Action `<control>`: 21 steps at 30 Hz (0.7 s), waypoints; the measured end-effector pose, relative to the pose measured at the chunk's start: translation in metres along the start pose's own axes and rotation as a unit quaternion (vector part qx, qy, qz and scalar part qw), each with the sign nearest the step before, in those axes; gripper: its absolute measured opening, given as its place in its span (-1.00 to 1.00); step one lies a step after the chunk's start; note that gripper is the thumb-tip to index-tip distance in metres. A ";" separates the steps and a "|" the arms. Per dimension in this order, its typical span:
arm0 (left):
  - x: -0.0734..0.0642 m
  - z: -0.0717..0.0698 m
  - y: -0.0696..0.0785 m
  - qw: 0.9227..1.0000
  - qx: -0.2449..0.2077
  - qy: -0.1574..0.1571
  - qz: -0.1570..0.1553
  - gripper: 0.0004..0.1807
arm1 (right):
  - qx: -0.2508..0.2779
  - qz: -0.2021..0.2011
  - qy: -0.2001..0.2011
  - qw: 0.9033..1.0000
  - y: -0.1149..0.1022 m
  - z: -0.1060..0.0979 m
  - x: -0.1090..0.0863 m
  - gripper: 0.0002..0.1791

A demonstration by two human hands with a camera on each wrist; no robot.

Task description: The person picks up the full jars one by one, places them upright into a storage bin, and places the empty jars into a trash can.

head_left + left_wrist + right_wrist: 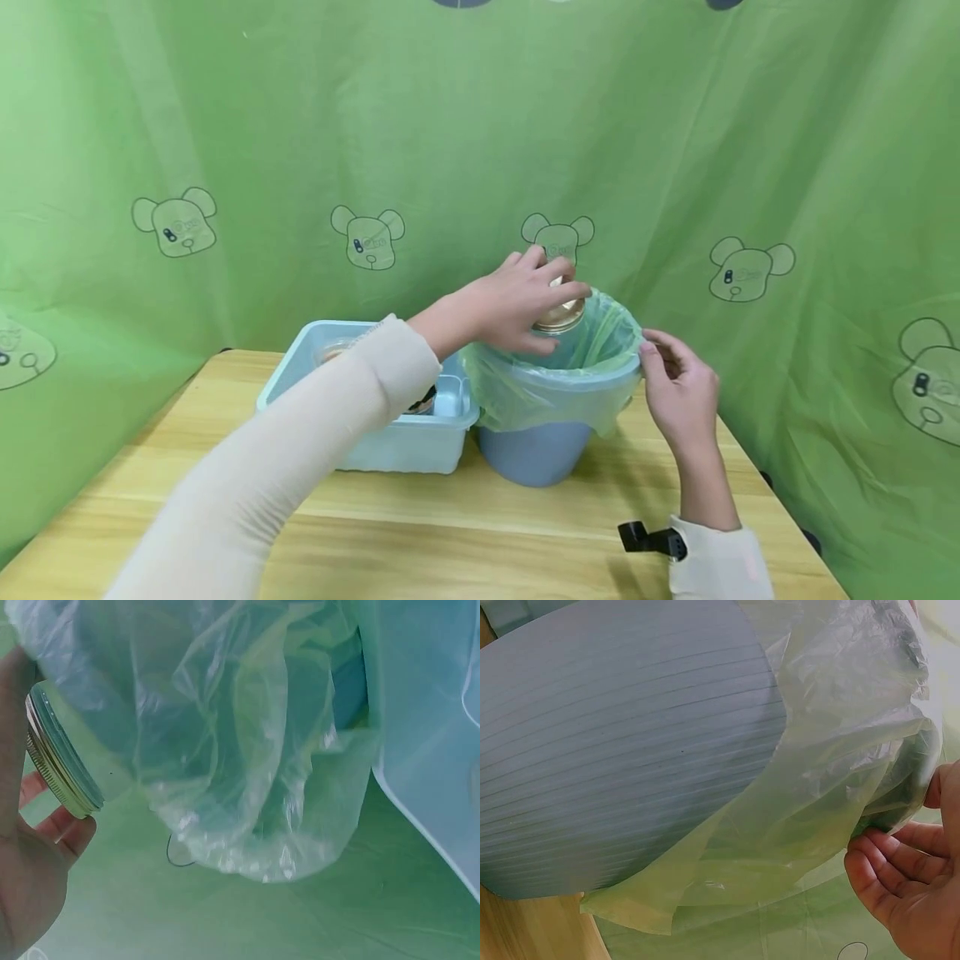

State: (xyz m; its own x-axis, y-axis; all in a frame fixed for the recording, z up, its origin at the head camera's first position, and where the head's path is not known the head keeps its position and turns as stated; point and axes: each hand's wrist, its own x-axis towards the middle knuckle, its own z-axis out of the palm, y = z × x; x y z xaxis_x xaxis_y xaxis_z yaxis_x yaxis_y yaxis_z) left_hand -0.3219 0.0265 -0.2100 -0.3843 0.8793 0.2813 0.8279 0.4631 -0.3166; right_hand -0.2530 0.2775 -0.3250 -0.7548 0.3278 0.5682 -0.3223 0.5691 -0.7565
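Observation:
My left hand [517, 304] reaches over the blue trash bin [536, 454] and grips a gold-lidded jar [562, 317] by its lid, fingers spread around the rim. In the left wrist view the ridged gold lid [64, 769] shows between fingers and thumb; the clear body past it is hard to make out. A thin translucent green trash bag [540, 400] lines the bin and folds down over its outside. At the bin's right side my right hand [682, 392] pinches the bag-covered rim, thumb and fingers on either side, as the right wrist view also shows.
A light blue plastic basin [405, 450] stands left of the bin, touching or nearly so. A clear round container [330, 350] and a dark item [423, 402] lie in it, partly hidden by my left sleeve. The wooden table [450, 542] meets a green curtain [450, 125] behind.

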 end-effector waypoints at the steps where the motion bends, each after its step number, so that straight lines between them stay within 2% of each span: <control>1: 0.002 0.001 0.001 1.000 0.004 -0.007 -0.004 -0.24 | 0.000 0.000 0.001 1.000 0.000 0.000 0.000 -0.60; 7: 0.010 0.008 0.006 0.999 0.008 -0.045 -0.022 -0.25 | 0.002 0.000 0.000 1.000 -0.001 0.002 0.000 -0.61; 14: 0.014 0.015 0.006 0.998 0.003 -0.061 -0.033 -0.20 | 0.004 0.000 -0.003 1.000 -0.001 0.003 0.000 -0.60; 21: 0.019 0.016 0.007 0.997 -0.006 -0.071 -0.027 -0.25 | 0.005 -0.001 -0.001 1.000 0.000 0.003 0.000 -0.60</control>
